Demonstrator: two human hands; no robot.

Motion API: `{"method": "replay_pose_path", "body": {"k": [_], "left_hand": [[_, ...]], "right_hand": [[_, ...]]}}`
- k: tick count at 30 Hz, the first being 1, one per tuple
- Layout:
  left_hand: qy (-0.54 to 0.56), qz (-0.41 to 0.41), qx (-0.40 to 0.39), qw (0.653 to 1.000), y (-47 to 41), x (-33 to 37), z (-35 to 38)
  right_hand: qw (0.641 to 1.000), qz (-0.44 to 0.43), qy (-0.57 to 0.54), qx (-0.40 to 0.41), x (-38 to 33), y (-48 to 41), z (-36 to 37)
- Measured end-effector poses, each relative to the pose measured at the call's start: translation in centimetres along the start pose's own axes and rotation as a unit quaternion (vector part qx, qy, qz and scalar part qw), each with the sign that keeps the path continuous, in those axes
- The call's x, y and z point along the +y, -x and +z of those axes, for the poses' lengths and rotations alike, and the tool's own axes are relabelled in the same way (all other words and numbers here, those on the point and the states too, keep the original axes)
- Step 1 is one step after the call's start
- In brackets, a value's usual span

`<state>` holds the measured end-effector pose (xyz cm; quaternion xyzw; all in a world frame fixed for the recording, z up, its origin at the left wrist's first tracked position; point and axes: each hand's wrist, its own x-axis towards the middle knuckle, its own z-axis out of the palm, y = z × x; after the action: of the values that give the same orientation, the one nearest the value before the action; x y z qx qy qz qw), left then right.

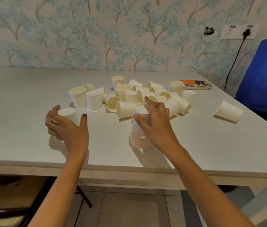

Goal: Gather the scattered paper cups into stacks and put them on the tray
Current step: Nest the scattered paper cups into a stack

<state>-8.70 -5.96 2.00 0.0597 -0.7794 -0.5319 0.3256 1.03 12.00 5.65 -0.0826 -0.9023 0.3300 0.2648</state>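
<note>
Several white paper cups [129,95] lie scattered mid-table, some upright, some upside down, some on their sides. A stack of upside-down cups [138,138] stands near the front of the table. My right hand [154,118] grips the stack's top, thumb on the near side, index finger raised. My left hand [67,125] curls round a single upside-down cup [67,113] to the left of the stack. One cup [227,111] lies alone on its side at the right. A patterned tray [196,85] sits at the back right.
The white table [31,99] reaches back to a wall with tree-pattern wallpaper. A blue chair [263,76] stands at the right. A wall socket [239,31] with a black cable hangs above it. A dark chair [6,194] is under the table's front left.
</note>
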Motion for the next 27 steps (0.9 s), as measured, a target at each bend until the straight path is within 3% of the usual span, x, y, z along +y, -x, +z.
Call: {"method": "replay_pose_path", "body": {"k": [7,18,23,27], "left_hand": [[-0.007,-0.041,-0.016,0.999,-2.8,-1.8,0.6],[-0.056,-0.090,-0.090,0.990,-3.1,-2.7,0.8],[0.016,-0.043,-0.118,0.992,-1.6,-0.2,0.6],[0.125,0.011,-0.208,0.970,0.5,2.8,0.7]], "right_hand": [[0.996,0.036,-0.065,0.044,1.5,1.4,1.9],[0.995,0.075,-0.063,0.037,3.0,3.0,3.2],[0.995,0.087,-0.052,0.021,3.5,3.1,3.3],[0.994,0.091,-0.057,0.013,3.8,3.2,3.3]]}}
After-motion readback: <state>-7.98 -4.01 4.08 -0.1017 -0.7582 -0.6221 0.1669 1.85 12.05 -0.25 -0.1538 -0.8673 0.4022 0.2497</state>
